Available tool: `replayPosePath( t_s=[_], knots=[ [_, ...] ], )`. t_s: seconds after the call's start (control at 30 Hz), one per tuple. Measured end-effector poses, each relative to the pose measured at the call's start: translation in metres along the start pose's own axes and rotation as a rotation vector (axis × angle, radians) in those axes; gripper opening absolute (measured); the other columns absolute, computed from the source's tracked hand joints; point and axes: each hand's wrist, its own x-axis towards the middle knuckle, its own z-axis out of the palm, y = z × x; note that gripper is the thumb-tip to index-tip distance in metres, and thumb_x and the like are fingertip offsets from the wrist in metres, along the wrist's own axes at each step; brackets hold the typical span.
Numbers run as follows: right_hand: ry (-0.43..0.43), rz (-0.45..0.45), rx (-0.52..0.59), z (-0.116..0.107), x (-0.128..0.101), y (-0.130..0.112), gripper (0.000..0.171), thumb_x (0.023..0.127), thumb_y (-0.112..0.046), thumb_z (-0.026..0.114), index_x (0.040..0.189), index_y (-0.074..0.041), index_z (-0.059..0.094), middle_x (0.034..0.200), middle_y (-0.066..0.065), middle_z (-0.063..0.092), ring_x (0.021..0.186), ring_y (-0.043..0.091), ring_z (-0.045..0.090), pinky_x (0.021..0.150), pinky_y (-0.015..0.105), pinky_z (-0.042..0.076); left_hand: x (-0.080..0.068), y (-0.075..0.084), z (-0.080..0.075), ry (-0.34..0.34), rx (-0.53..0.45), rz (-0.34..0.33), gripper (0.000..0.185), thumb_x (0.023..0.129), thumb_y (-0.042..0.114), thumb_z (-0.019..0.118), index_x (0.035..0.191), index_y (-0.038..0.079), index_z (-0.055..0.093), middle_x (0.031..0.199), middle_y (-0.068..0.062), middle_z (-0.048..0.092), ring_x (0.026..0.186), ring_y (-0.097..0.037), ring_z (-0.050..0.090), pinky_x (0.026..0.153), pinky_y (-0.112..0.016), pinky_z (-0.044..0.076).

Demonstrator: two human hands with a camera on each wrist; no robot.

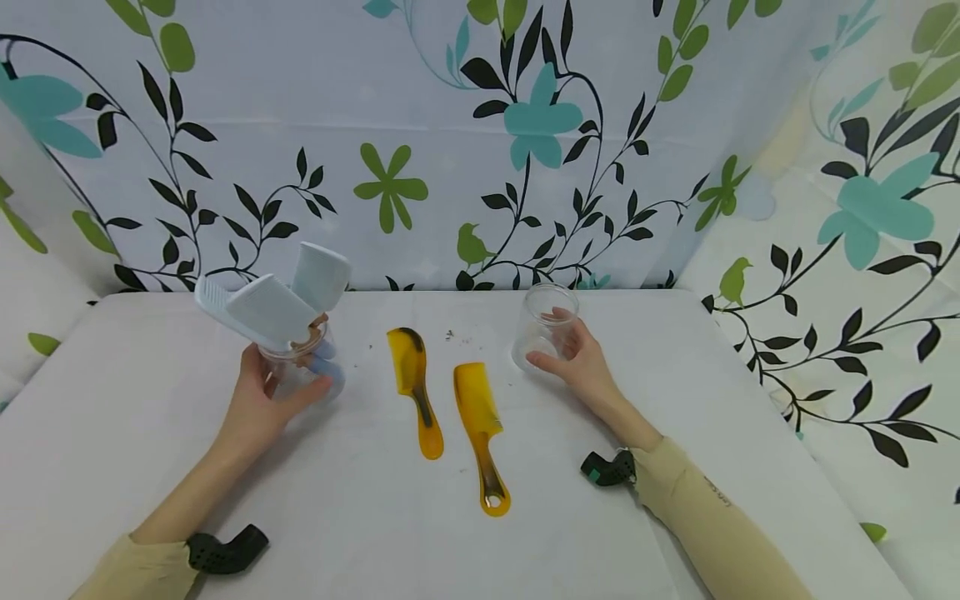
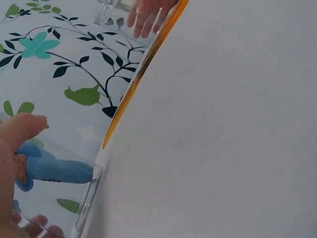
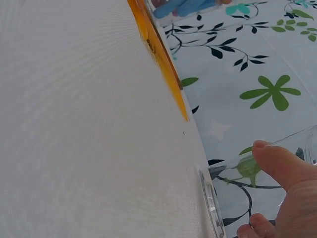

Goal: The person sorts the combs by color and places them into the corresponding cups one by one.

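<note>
My left hand point(image 1: 262, 408) grips a transparent plastic jar point(image 1: 335, 372) at the left of the table. Light blue combs point(image 1: 273, 310) stand in it, their wide heads leaning out above the rim. In the left wrist view a blue handle point(image 2: 59, 170) shows through the jar wall, its end close to the jar's bottom. My right hand point(image 1: 581, 367) holds a second transparent jar point(image 1: 551, 304), with thumb and fingers around its side; no comb shows inside. Between the hands lie two amber combs with dark streaks, one shorter comb point(image 1: 408, 367) and one longer comb point(image 1: 476, 400).
The white table point(image 1: 360, 533) ends at a back edge against a leaf-patterned curtain point(image 1: 420, 92). Small dark specks point(image 1: 450, 335) lie near the combs. Black wrist devices sit at the left cuff point(image 1: 225, 552) and the right cuff point(image 1: 609, 468).
</note>
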Motion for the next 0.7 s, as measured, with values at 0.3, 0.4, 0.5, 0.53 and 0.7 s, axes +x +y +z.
replayPosePath(
  t_s=[0.3, 0.4, 0.5, 0.53, 0.7],
  knots=[
    [-0.001, -0.009, -0.001, 0.003, 0.002, 0.001, 0.079, 0.084, -0.022, 0.082, 0.149, -0.011, 0.038, 0.147, 0.004, 0.053, 0.139, 0.024, 0.046, 0.123, 0.043, 0.028, -0.032, 0.022, -0.005, -0.042, -0.016, -0.295, 0.106, 0.095, 0.026, 0.069, 0.156, 0.003, -0.015, 0.163, -0.028, 0.004, 0.151, -0.043, 0.012, 0.123, -0.045, 0.018],
    [0.000, 0.006, -0.005, 0.003, 0.002, 0.001, 0.080, 0.084, -0.024, 0.082, 0.149, -0.012, 0.038, 0.146, 0.004, 0.052, 0.139, 0.024, 0.045, 0.123, 0.043, 0.028, -0.042, 0.026, -0.007, -0.043, -0.095, -0.407, 0.104, 0.098, 0.029, 0.064, 0.156, 0.008, -0.020, 0.166, -0.021, 0.000, 0.153, -0.037, 0.010, 0.125, -0.043, 0.016],
    [-0.004, 0.002, -0.002, 0.003, 0.002, 0.000, 0.079, 0.084, -0.024, 0.082, 0.149, -0.012, 0.039, 0.146, 0.003, 0.052, 0.139, 0.024, 0.046, 0.123, 0.043, 0.028, -0.051, 0.032, -0.004, -0.051, -0.164, -0.488, 0.100, 0.100, 0.030, 0.061, 0.157, 0.011, -0.019, 0.167, -0.015, 0.001, 0.154, -0.033, 0.011, 0.126, -0.048, 0.015],
    [-0.005, -0.001, -0.001, 0.003, 0.002, 0.000, 0.079, 0.084, -0.024, 0.082, 0.149, -0.012, 0.039, 0.146, 0.004, 0.052, 0.139, 0.024, 0.046, 0.123, 0.043, 0.028, -0.054, 0.035, -0.001, -0.062, -0.177, -0.502, 0.098, 0.101, 0.030, 0.060, 0.157, 0.011, -0.018, 0.168, -0.014, 0.002, 0.154, -0.032, 0.012, 0.126, -0.050, 0.015],
    [-0.010, 0.005, 0.011, 0.002, 0.000, -0.001, 0.078, 0.085, -0.021, 0.081, 0.150, -0.012, 0.038, 0.148, 0.004, 0.051, 0.140, 0.025, 0.045, 0.123, 0.044, 0.027, -0.065, 0.055, 0.026, -0.125, -0.246, -0.482, 0.085, 0.102, 0.020, 0.058, 0.159, 0.007, -0.004, 0.165, -0.015, 0.017, 0.150, -0.028, 0.023, 0.118, -0.024, 0.033]
  ],
)
